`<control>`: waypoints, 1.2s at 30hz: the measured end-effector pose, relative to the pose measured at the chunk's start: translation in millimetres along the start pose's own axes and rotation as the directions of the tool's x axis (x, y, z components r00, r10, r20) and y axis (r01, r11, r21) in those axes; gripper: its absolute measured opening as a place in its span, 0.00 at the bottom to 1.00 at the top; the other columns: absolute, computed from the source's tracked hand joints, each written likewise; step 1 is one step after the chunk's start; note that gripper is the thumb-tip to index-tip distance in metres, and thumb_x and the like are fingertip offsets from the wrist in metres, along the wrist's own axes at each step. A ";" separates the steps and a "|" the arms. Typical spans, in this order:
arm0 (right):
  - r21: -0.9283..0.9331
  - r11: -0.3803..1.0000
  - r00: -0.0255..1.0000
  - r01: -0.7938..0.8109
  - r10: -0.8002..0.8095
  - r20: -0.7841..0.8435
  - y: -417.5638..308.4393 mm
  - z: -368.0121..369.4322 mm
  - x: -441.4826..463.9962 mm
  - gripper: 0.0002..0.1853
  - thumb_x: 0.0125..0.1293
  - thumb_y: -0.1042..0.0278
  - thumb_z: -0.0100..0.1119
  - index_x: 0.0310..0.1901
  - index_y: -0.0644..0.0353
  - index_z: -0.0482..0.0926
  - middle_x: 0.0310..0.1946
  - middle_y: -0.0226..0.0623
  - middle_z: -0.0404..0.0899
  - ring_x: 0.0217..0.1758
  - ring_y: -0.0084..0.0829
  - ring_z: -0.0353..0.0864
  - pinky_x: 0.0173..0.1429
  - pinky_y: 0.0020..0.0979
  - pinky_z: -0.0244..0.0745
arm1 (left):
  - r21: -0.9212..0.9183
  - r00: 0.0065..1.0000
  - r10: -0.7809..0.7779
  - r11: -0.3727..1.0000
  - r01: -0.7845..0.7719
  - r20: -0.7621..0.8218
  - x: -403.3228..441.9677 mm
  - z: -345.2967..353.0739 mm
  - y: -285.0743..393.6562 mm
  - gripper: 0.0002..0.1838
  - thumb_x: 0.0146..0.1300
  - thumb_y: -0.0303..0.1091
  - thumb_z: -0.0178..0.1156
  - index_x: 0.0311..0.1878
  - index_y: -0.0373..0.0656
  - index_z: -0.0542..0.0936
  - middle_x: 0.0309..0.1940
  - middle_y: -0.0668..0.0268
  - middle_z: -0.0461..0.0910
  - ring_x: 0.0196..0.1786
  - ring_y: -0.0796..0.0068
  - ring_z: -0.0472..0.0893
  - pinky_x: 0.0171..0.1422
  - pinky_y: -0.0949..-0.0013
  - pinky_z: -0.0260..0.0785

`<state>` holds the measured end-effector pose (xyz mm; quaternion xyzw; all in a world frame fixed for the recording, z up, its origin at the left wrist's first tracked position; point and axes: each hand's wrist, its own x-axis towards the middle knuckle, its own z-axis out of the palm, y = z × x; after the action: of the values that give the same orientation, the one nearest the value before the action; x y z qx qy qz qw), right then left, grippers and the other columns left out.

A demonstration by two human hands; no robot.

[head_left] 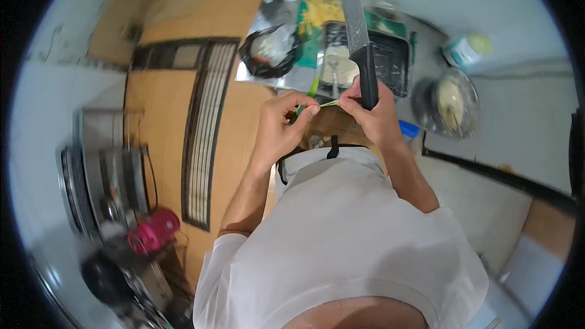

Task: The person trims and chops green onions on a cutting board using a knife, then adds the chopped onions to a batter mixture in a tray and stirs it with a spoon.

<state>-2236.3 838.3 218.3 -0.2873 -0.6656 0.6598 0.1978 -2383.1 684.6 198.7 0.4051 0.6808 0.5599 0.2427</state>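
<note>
Near the centre of the frame, the left hand (281,127) had its thumb and forefinger closed on one end of a thin green strip (329,103). The right hand (379,116) pinched the other end, its remaining fingers curled around the black handle of a knife (365,73), blade toward the top edge. Beyond, on the worktop (248,73), lay a dark tray (396,64), with a black bag (268,67) to its left and a metal bowl (468,109) at right.

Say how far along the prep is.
Looks done: yellow strips cut; pale food in part of the tray. In hand: left hand and right hand pinch a thin green strand; right also holds the knife. Probably left: finishing the strand, using the bowl's pale contents.
</note>
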 end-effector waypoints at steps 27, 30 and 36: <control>-0.320 0.934 0.721 -0.161 -0.110 -0.684 117.9 -443.8 -78.6 0.16 0.57 0.69 0.76 0.41 0.62 0.77 0.30 0.31 0.84 0.32 0.21 0.81 0.39 0.27 0.75 | 0.146 0.940 0.017 0.987 -0.071 0.341 129.2 439.4 21.0 0.06 0.57 0.27 0.74 0.36 0.36 0.88 0.30 0.57 0.87 0.33 0.69 0.85 0.38 0.68 0.73; -0.384 0.907 0.723 -0.175 -0.146 -0.675 134.5 -466.4 -72.1 0.18 0.56 0.67 0.77 0.42 0.63 0.78 0.31 0.34 0.86 0.33 0.26 0.84 0.41 0.32 0.77 | 0.215 0.940 -0.016 0.975 -0.061 0.342 139.8 467.0 9.2 0.08 0.56 0.28 0.74 0.35 0.35 0.88 0.29 0.55 0.87 0.31 0.68 0.85 0.37 0.67 0.73; -0.206 0.977 0.803 -0.059 -0.076 -0.591 135.2 -464.4 -72.0 0.16 0.59 0.71 0.75 0.44 0.63 0.77 0.32 0.34 0.85 0.33 0.21 0.81 0.39 0.26 0.75 | 0.153 0.962 0.001 0.987 -0.044 0.273 136.6 481.9 13.1 0.09 0.59 0.31 0.71 0.37 0.34 0.88 0.27 0.54 0.85 0.27 0.70 0.81 0.34 0.68 0.70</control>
<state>-1867.0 1142.2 116.3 -0.4962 -0.6382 0.4599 0.3673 -2077.3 1070.4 105.0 0.5039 0.6786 0.4459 0.2946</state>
